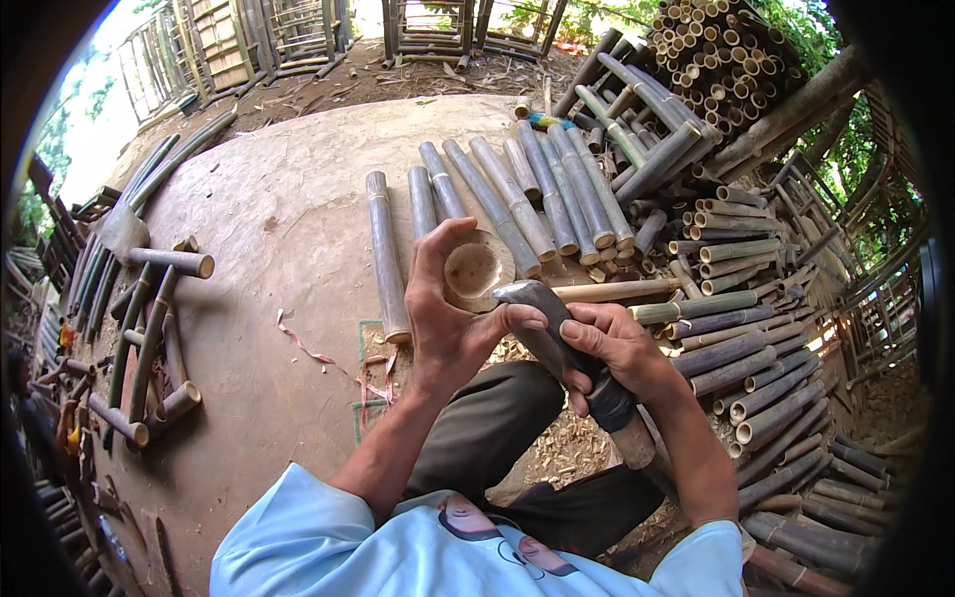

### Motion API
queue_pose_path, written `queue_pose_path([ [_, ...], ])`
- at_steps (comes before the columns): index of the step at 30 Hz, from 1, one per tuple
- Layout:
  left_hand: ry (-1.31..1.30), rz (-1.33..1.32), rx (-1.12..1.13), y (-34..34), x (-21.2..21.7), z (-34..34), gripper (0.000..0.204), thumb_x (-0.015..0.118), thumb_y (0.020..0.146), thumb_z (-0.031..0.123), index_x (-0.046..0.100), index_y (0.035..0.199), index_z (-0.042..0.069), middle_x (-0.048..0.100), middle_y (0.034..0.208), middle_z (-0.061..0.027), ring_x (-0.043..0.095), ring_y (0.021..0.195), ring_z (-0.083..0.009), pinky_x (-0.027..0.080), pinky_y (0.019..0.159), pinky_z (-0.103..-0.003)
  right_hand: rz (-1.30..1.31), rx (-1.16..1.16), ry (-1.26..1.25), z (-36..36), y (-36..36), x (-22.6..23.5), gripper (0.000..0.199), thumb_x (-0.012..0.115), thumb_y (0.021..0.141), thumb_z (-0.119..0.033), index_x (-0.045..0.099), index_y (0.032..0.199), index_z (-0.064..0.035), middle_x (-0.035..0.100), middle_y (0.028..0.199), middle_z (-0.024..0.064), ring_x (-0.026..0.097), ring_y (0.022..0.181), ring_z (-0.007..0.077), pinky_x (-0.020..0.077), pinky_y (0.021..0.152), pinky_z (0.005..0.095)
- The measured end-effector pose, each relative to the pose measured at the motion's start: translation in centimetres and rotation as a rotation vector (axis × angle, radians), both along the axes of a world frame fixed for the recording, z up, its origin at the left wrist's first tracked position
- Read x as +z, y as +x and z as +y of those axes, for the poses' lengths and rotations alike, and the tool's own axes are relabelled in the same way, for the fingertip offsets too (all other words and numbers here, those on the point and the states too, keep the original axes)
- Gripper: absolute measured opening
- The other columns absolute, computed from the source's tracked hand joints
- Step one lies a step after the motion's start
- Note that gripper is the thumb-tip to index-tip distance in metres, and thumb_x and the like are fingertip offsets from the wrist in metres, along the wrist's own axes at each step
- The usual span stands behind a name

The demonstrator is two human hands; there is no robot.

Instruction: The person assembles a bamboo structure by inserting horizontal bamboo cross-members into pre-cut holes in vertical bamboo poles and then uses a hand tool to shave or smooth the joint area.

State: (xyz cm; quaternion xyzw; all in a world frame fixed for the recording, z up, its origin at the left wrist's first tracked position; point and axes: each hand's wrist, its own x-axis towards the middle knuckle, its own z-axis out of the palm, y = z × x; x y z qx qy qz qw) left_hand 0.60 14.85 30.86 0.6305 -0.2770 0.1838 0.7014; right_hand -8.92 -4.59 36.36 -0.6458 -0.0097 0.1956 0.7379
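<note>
My left hand [450, 313] grips a short section of bamboo [476, 269] end-on, so its hollow, pale inside faces me. My right hand [614, 350] is closed around the handle of a heavy curved knife [542, 313]. The knife's dark blade tip rests against the rim of the bamboo piece, just by my left thumb. Both hands are held above my bent knee in dark trousers [497, 423]. Pale wood shavings [567, 448] lie on the ground under the hands.
A row of grey-green cut bamboo poles [517, 194] lies on the packed earth ahead. More stacked poles [756, 368] fill the right side, a bundle [716, 50] shows round ends at top right. Loose bamboo pieces [149, 338] lie left. Bamboo frames [298, 30] stand behind.
</note>
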Motion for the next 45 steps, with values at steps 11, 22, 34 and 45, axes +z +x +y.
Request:
queue_pose_path([
  [11, 0.094, 0.044, 0.144, -0.7, 0.6, -0.4, 0.1, 0.099, 0.059, 0.044, 0.052, 0.135, 0.0, 0.056, 0.124, -0.0133, 0.063, 0.108, -0.0226, 0.055, 0.092, -0.036, -0.05, 0.054, -0.033, -1.1, 1.5, 1.0, 0.03, 0.054, 0.107, -0.033, 0.057, 0.104, -0.0033, 0.058, 0.064, 0.0034, 0.063, 0.052, 0.0158, 0.0521, 0.048, 0.0282],
  [22, 0.05, 0.091, 0.177, -1.5, 1.0, -0.4, 0.102, 0.101, 0.058, 0.041, 0.048, 0.133, -0.003, 0.058, 0.115, -0.0117, 0.061, 0.106, -0.0199, 0.053, 0.092, -0.034, 0.045, 0.298, -0.126, -3.2, 4.4, 2.7, 0.032, 0.055, 0.107, -0.032, 0.058, 0.109, -0.0007, 0.058, 0.066, 0.0026, 0.06, 0.054, 0.0116, 0.0533, 0.051, 0.0279],
  [34, 0.098, 0.172, 0.257, -1.4, 1.2, -0.8, 0.093, 0.099, 0.063, 0.04, 0.05, 0.129, -0.003, 0.059, 0.111, -0.0117, 0.062, 0.104, -0.0202, 0.053, 0.09, -0.033, 0.015, 0.191, -0.113, -3.0, 5.0, 2.4, 0.034, 0.055, 0.107, -0.034, 0.056, 0.104, -0.0007, 0.057, 0.065, 0.0046, 0.064, 0.051, 0.0177, 0.055, 0.047, 0.0307],
  [45, -0.026, 0.22, 0.23, -1.6, 2.3, -0.8, 0.084, 0.098, 0.067, 0.035, 0.047, 0.122, -0.002, 0.057, 0.105, -0.0119, 0.061, 0.1, -0.0193, 0.052, 0.09, -0.032, 0.14, 0.286, -0.12, -3.3, 6.5, 3.9, 0.031, 0.055, 0.107, -0.034, 0.057, 0.106, -0.0024, 0.056, 0.064, 0.0031, 0.064, 0.051, 0.0172, 0.0544, 0.046, 0.03],
])
